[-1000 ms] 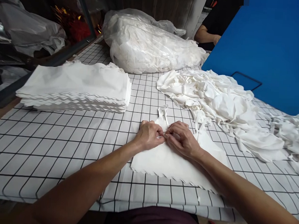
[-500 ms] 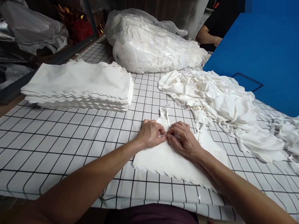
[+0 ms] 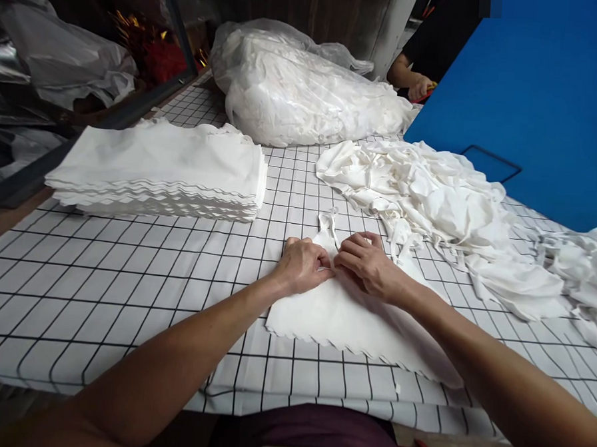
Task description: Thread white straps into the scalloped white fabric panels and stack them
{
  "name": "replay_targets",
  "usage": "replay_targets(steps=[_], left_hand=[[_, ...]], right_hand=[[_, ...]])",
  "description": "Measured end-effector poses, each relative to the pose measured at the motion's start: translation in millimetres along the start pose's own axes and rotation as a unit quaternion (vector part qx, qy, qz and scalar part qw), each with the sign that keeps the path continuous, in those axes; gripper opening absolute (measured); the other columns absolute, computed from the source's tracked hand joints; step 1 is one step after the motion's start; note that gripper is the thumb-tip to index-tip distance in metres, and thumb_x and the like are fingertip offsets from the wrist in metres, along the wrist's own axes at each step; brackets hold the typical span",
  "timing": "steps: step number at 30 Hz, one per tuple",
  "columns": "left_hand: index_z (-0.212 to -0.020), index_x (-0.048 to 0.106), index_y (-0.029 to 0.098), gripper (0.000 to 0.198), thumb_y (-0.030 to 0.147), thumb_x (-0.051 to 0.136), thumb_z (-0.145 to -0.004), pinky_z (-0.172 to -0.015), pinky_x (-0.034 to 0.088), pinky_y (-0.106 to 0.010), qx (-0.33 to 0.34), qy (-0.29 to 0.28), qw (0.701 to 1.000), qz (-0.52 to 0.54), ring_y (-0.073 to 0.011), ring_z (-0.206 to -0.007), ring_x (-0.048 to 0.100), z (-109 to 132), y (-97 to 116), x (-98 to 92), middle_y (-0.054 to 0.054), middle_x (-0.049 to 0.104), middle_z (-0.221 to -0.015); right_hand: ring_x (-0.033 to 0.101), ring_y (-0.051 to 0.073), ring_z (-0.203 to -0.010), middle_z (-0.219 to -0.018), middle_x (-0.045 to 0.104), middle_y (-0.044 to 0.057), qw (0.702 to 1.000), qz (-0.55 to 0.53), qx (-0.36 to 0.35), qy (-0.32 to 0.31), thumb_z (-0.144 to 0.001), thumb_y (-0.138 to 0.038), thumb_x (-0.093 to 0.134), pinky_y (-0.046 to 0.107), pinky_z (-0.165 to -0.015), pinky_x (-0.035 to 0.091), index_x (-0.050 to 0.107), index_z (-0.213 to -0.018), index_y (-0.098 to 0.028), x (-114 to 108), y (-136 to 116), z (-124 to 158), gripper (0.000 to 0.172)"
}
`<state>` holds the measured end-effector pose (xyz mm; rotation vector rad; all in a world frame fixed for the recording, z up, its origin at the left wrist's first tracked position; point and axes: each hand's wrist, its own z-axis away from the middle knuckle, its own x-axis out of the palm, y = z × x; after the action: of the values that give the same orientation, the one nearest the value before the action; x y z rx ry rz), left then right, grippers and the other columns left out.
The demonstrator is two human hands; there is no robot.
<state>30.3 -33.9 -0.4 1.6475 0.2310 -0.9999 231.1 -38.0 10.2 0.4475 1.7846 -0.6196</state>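
1. Right hand (image 3: 369,267) has risen slightly, fingers curled; I can't tell its grip.
2. Left hand (image 3: 302,267) pinches the cloth (image 3: 341,322).
3. Cloth lies to the near right of the stack (image 3: 166,166).

On the tablecloth (image 3: 126,274) lie a cloth stack (image 3: 162,159) left, heap (image 3: 431,184) right, bag (image 3: 306,84) behind — fabric piece (image 3: 343,326) in front.

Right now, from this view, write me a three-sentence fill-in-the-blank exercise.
1. The cloth under the left hand and right hand is coloured ____.
2. Going sideways, the stack lies to the ____ of the left hand.
3. The board at upper right is coloured ____.

Missing words: white; left; blue.
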Motion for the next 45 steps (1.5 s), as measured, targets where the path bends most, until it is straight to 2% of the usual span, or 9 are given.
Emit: replay_targets(steps=[5,11,17,24,28,34,37,40,45], left_hand=[[-0.062,0.063,0.019,0.018,0.028,0.069,-0.077,-0.097,0.039,-0.042,0.005,0.000,1.000,0.000,-0.0201,-0.081,0.060,0.5,0.3,-0.7,0.002,0.061,-0.062],[-0.069,0.067,0.020,0.015,0.032,0.074,-0.075,-0.098,0.039,-0.044,-0.003,0.002,1.000,0.007,-0.0200,-0.081,0.060,0.0,-3.4,-0.2,0.003,0.061,-0.063],[-0.084,0.061,0.020,0.025,0.036,0.078,-0.074,-0.096,0.040,-0.047,0.019,0.017,1.000,-0.010,-0.0211,-0.087,0.059,2.4,-10.8,2.5,0.001,0.063,-0.083],[-0.130,0.038,0.024,0.069,0.035,0.078,-0.076,-0.102,0.041,-0.050,0.075,0.067,0.994,-0.052,-0.0296,-0.119,0.051,7.4,-13.3,5.0,-0.011,0.049,-0.124],[-0.135,0.032,0.023,0.070,0.033,0.074,-0.081,-0.103,0.041,-0.051,0.089,0.058,0.991,-0.077,-0.0309,-0.122,0.048,9.0,-11.1,4.3,-0.013,0.045,-0.130],[-0.134,0.038,0.021,0.060,0.033,0.070,-0.085,-0.102,0.043,-0.052,0.092,0.040,0.987,-0.123,-0.0310,-0.122,0.047,10.2,-9.6,3.6,-0.013,0.046,-0.131],[-0.144,0.036,0.026,0.060,0.033,0.062,-0.091,-0.111,0.036,-0.056,0.121,0.025,0.977,-0.175,-0.0346,-0.140,0.032,10.4,-10.6,5.5,-0.013,0.032,-0.152],[-0.147,0.039,0.028,0.050,0.035,0.047,-0.099,-0.117,0.025,-0.061,0.139,-0.025,0.961,-0.239,-0.0362,-0.151,0.013,10.3,-10.6,7.3,-0.006,0.023,-0.163],[-0.151,0.035,0.026,0.052,0.041,0.035,-0.102,-0.120,0.020,-0.060,0.121,-0.064,0.950,-0.281,-0.0333,-0.152,0.013,9.6,-8.2,7.2,-0.003,0.022,-0.164]], right_hand=[[0.046,0.020,-0.080,-0.075,0.058,0.004,0.993,0.046,-0.066,-0.089,-0.098,-0.016,0.041,0.046,-0.093,0.028,0.062,-0.083,-0.022,-18.2,5.0,-16.0,0.027],[0.049,0.020,-0.078,-0.069,0.060,0.002,0.986,0.061,-0.088,-0.128,-0.088,-0.019,0.062,0.047,-0.093,0.029,0.063,-0.075,-0.023,-38.8,26.1,-35.3,0.014],[0.054,0.024,-0.090,-0.085,0.067,0.005,0.998,0.053,-0.013,0.015,-0.090,-0.023,0.065,0.045,-0.090,0.028,0.067,-0.086,-0.022,-49.7,64.0,-80.7,0.004],[0.055,0.020,-0.083,-0.084,0.065,0.006,0.984,-0.041,0.131,0.111,-0.085,-0.044,0.072,0.031,-0.072,0.034,0.062,-0.079,-0.018,-8.4,103.7,-108.7,0.028],[0.050,0.015,-0.069,-0.076,0.060,0.004,0.969,-0.071,0.196,0.136,-0.081,-0.051,0.073,0.028,-0.063,0.034,0.058,-0.073,-0.017,2.7,114.3,-108.1,0.038],[0.046,0.012,-0.060,-0.065,0.056,-0.001,0.950,-0.071,0.298,0.063,-0.076,-0.053,0.075,0.025,-0.057,0.030,0.057,-0.070,-0.018,-1.3,121.7,-108.1,0.040],[0.048,0.012,-0.062,-0.066,0.058,-0.001,0.952,-0.062,0.295,0.044,-0.075,-0.053,0.075,0.025,-0.057,0.030,0.058,-0.071,-0.018,-0.2,120.2,-111.6,0.040],[0.052,0.014,-0.067,-0.071,0.061,0.002,0.957,-0.053,0.284,0.006,-0.070,-0.053,0.078,0.025,-0.059,0.032,0.059,-0.072,-0.018,1.5,120.9,-115.6,0.041],[0.051,0.011,-0.062,-0.068,0.061,-0.001,0.962,-0.095,0.245,-0.068,-0.059,-0.044,0.088,0.024,-0.058,0.037,0.060,-0.071,-0.017,-5.8,136.7,-110.1,0.040]])
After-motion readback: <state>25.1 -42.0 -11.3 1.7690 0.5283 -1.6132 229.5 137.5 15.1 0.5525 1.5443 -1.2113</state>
